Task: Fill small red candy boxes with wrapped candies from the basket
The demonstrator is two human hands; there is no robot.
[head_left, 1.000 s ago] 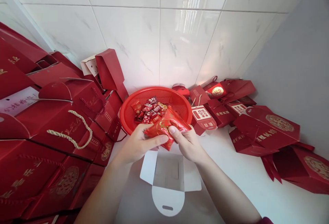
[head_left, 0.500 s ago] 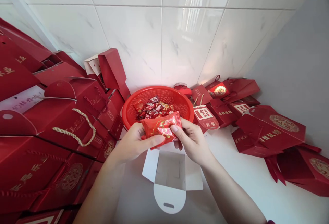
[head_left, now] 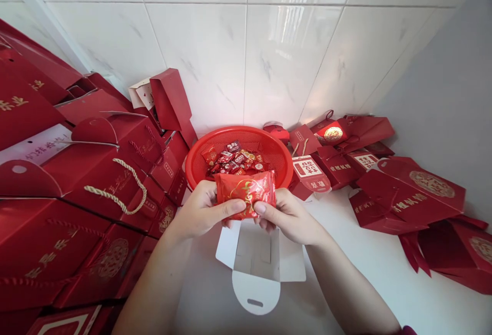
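A shiny red snack packet [head_left: 246, 187] with gold print is held level between both hands. My left hand [head_left: 202, 212] grips its left end, thumb on the front and fingers behind. On the right end my right hand [head_left: 294, 217] is closed the same way, its thumb tip near the left one. Directly below stands an open box [head_left: 257, 291], white inside, its flaps spread and a slotted handle flap toward me. Behind the packet sits a red plastic basket [head_left: 196, 158] with several small wrapped sweets [head_left: 234, 156] in it; the packet and hands hide its front rim.
Red gift boxes [head_left: 96, 171] are stacked high on the left, one with a cream rope handle [head_left: 132, 207]. More red boxes [head_left: 413, 191] lie along the right side of the white table [head_left: 346, 268]. A tiled wall [head_left: 207, 53] rises behind.
The packet has been turned from a tilt to nearly level, with both hands still on it. The whole view has shifted slightly.
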